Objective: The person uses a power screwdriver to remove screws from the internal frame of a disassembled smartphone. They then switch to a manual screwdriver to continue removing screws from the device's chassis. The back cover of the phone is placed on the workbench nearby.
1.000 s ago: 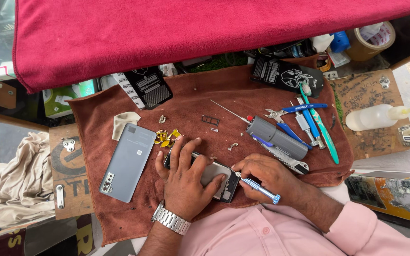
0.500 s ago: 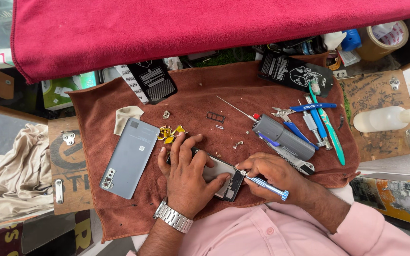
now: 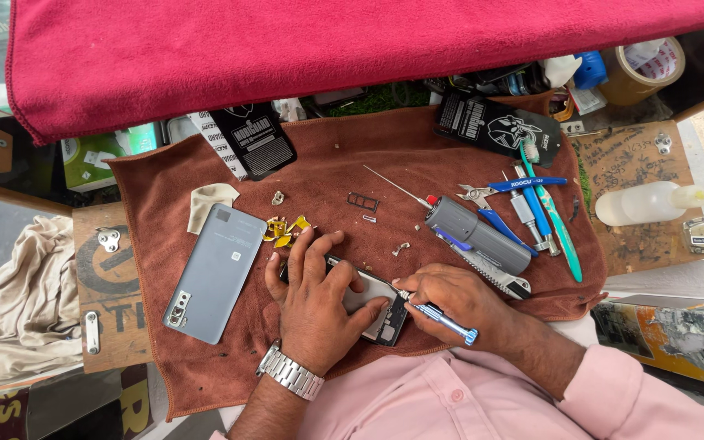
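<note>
**Tech 1:** Since the earlier frame, what has shifted?

**Tech 2:** Little. The right hand [image 3: 458, 303] has drawn its blue-handled screwdriver [image 3: 440, 317] slightly closer to the body, tip still on the opened phone [image 3: 372, 303]. The left hand [image 3: 313, 295] stays flat on the phone, fingers spread.

**Tech 1:** State of the hands?

**Tech 2:** Left: pressed down on the phone, fingers and thumb curled over its edges. Right: closed around the screwdriver shaft, tip touching the phone's right part. The two hands are near each other, not touching.

**Tech 1:** Condition and location of the phone?

**Tech 2:** Lower centre of the frame, on the brown cloth [image 3: 344, 167] covering the counter. Back cover removed; dark inner frame and a pale grey plate are exposed. Most of the unit is hidden under the left hand.

**Tech 1:** Surroundings?

**Tech 2:** Grey back cover [image 3: 216, 272] lies left of the left hand, camera cut-out toward the bottom. Small yellow scraps [image 3: 284, 229] sit just above the left fingers. A dark SIM tray [image 3: 363, 201] lies at centre. A grey cylindrical tool [image 3: 477, 235] lies above the right hand, with a green toothbrush [image 3: 553, 222] and blue-handled tools [image 3: 525, 184] further right. A white squeeze bottle [image 3: 644, 203] lies at far right, off the cloth. A red cloth [image 3: 352, 49] spans the top of the frame.
</note>
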